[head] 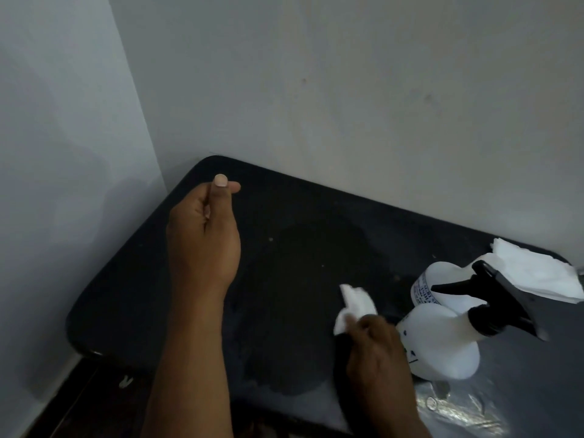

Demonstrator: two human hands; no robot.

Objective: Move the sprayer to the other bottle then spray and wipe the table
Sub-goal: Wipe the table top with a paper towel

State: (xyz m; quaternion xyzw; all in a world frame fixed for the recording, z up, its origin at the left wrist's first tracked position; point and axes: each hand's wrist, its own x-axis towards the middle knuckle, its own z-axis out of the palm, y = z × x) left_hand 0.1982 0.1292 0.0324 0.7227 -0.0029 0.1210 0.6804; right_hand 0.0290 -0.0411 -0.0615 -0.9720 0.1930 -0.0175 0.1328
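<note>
A white bottle [442,343] with the black sprayer [493,298] screwed on stands on the dark table [284,216] at the right. Behind it stands a second white bottle [433,282] with a printed label and no sprayer. My right hand [376,352] is just left of the front bottle and grips a crumpled white tissue [355,308]. My left hand [205,235] hovers above the table's left part, fingers loosely curled with thumb on forefinger, holding nothing that I can see. A dull wet patch [300,311] covers the table's middle.
A stack of white tissues [537,273] lies at the table's far right edge. Clear plastic wrap [458,409] lies near the front right. Walls close the table in at the back and left. Dark floor [79,406] shows below the table's left edge.
</note>
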